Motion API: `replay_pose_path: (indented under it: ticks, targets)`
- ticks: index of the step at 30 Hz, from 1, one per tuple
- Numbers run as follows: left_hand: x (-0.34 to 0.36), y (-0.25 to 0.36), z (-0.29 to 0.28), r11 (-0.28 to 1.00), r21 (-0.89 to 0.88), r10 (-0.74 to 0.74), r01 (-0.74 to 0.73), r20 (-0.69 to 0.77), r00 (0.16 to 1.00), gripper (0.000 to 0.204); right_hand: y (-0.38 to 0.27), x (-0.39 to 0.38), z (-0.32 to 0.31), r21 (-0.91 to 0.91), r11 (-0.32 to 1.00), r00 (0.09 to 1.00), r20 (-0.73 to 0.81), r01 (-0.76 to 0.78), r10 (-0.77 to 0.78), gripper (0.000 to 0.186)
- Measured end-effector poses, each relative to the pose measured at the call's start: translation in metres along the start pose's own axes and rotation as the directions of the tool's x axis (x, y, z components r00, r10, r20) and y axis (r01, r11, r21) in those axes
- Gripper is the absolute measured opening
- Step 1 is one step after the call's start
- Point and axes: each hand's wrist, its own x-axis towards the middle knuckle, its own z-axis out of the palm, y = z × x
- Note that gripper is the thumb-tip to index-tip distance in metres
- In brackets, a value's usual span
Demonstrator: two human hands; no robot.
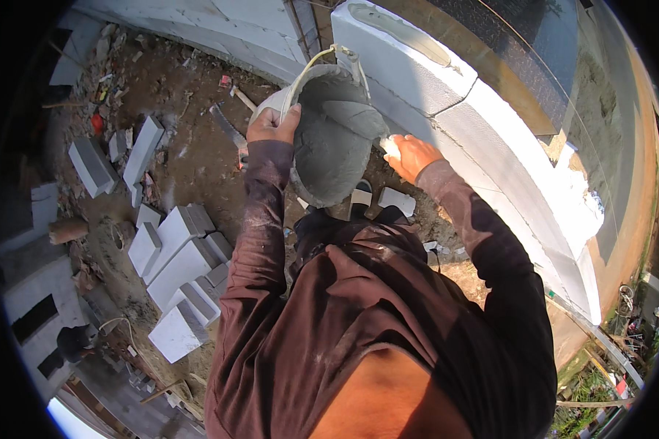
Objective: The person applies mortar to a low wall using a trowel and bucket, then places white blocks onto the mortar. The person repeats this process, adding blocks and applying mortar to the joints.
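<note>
My left hand [272, 126] is closed around the handle and rim of a bucket [268, 102], which tilts so that its mouth faces me. Wet grey mortar [333, 164] coats the inside. A trowel blade [353, 117], smeared with mortar, lies across the bucket's mouth near its right rim. My right hand [414, 156] grips the trowel by its pale handle [390, 148]. Just beyond and to the right runs a low wall of white blocks [454, 117], with a grey patch of mortar [399, 33] on top of its far end.
White blocks [187, 252] are piled on the dirt at left, and a few more [91, 167] lie farther off. A handsaw [228, 128] rests on the ground beyond my left forearm. Rubble [102, 95] is scattered at far left. A paved road [615, 146] lies past the wall.
</note>
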Motion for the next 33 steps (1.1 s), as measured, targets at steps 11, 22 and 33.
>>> replay_pose_path:
  ticks: [11, 22, 33]
  targets:
    - [-0.016, 0.03, 0.014, 0.994, -0.105, -0.01, 0.012, 0.014, 1.0, 0.039, 0.024, -0.04, 0.027, 0.822, 0.448, 0.911, 0.411, -0.352, -0.038, 0.034]
    - [-0.009, -0.009, 0.036, 0.988, -0.148, 0.031, -0.045, -0.095, 0.995, 0.039, 0.092, -0.117, -0.122, 0.489, 0.871, 0.942, -0.265, -0.055, 0.208, 0.04]
    - [-0.009, -0.031, 0.037, 0.996, -0.088, 0.026, -0.033, -0.079, 0.997, 0.041, 0.148, -0.18, -0.101, -0.123, 0.954, 0.83, -0.531, -0.273, 0.169, 0.041]
